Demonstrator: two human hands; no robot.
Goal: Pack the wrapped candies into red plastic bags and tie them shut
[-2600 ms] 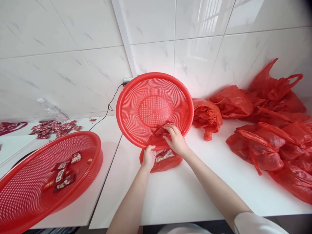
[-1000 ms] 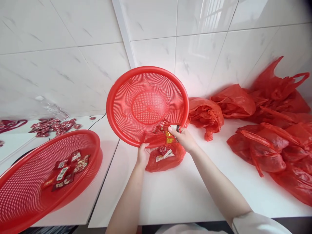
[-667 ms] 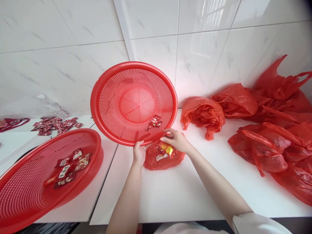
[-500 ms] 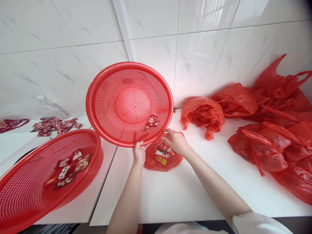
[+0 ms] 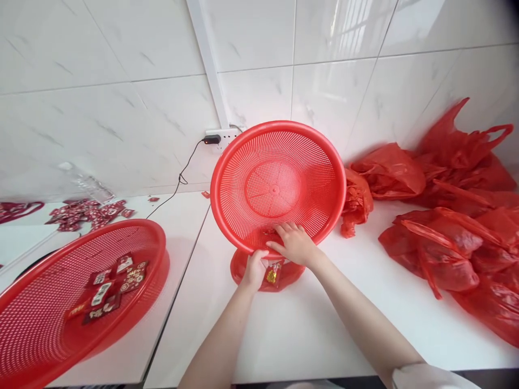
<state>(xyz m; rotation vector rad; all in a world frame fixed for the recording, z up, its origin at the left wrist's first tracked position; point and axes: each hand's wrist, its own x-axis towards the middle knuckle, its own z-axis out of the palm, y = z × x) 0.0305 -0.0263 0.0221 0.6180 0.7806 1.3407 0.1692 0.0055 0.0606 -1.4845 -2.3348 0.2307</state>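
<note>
I hold a round red mesh basket (image 5: pixel 308 162) tilted up on edge, its inside facing me. My left hand (image 5: pixel 254 268) is closed on its lower rim. My right hand (image 5: pixel 294 244) reaches inside at the bottom edge, fingers bent together over a small red packet (image 5: pixel 269 232) that lies against the mesh. Directly under the basket on the white counter (image 5: pixel 308 335) sits a small open red plastic bag (image 5: pixel 243 273). A red and gold packet (image 5: pixel 272 273) shows in the bag's mouth.
A second red mesh basket (image 5: pixel 121 229) lies at the left with several packets (image 5: pixel 109 286) in it. More packets (image 5: pixel 87 212) are piled at the back left. Crumpled red plastic bags (image 5: pixel 446 227) cover the right. A charger (image 5: pixel 211 139) and cable hang on the tiled wall.
The basket swung left, then back right and lower over the small bag. My right hand dropped packets into the bag, then went back inside the basket's lower edge.
</note>
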